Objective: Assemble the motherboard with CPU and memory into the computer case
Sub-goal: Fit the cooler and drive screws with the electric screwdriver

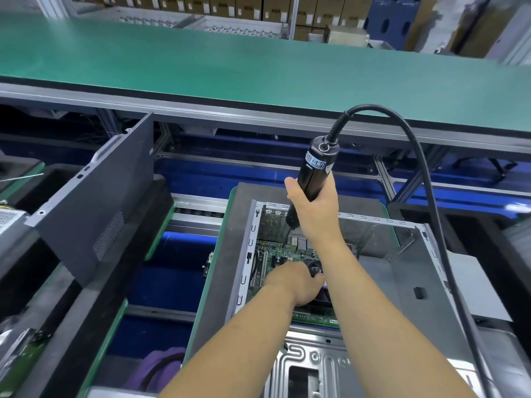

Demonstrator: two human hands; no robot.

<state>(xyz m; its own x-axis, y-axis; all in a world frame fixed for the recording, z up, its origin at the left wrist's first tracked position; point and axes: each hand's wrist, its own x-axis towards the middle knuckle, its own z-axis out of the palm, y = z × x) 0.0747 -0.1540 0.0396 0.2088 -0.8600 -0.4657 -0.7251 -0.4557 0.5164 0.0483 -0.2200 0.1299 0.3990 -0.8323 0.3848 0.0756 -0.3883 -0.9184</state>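
An open grey computer case (399, 271) lies flat on a green-edged pallet in the lower middle. The green motherboard (275, 255) sits inside it. My right hand (313, 208) grips a black electric screwdriver (316, 168), held upright with its bit down on the board's far edge. A black cable (425, 173) loops from the tool's top down to the right. My left hand (298, 282) rests on the board near the black CPU cooler (314, 268), which it partly hides; its fingers cannot be made out.
A dark case side panel (94, 202) leans tilted at the left. A long green bench (258, 64) runs across behind the conveyor. Blue conveyor belt (169, 280) shows between pallets. Cardboard boxes (244, 7) fill shelves at the back.
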